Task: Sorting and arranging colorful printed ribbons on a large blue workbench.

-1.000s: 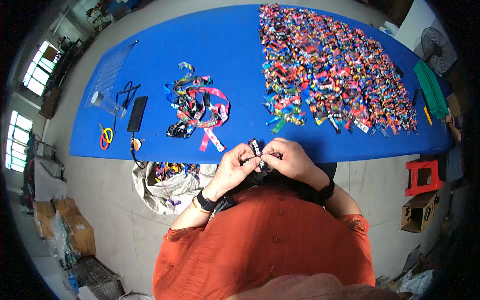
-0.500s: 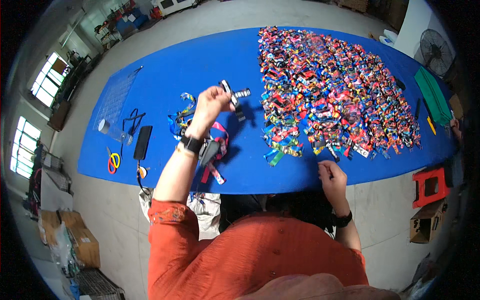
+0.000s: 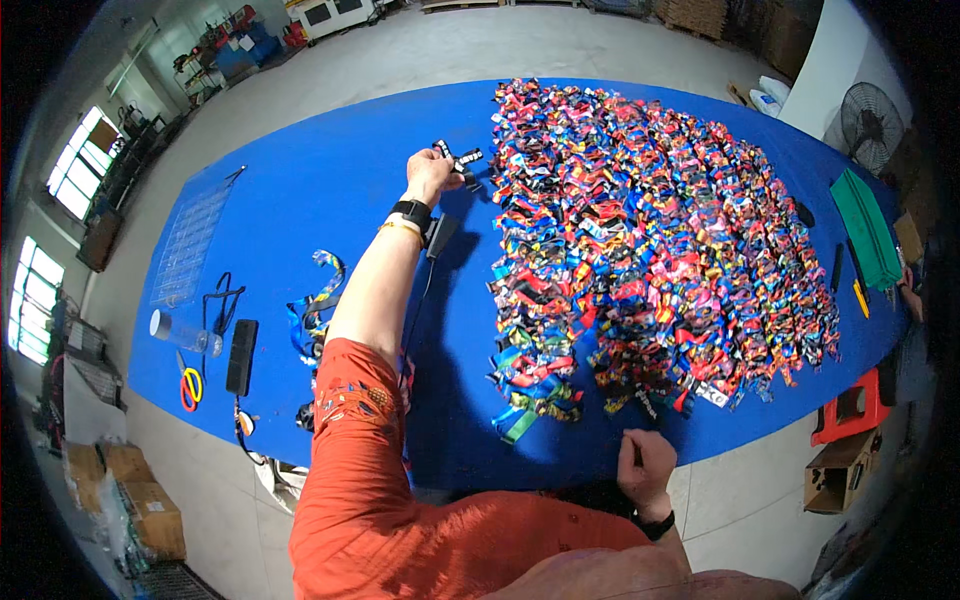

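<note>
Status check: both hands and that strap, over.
Left hand stretched far out, grip shut on black-and-white strap at the edge of the colourful strap pile. Right hand empty at near table edge. Nothing in the way.

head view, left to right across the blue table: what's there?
Clear tube → scissors → black bar → loose ribbons → left hand holding a small strap piece → big pile of coloured bands → green tray.

Big blue tabletop, right half buried under a huge spread of colourful ribbon bows. Left side has a smaller ribbon pile, red-and-yellow scissors, a black rectangular device, a clear tube, and a green folded thing far right.
</note>
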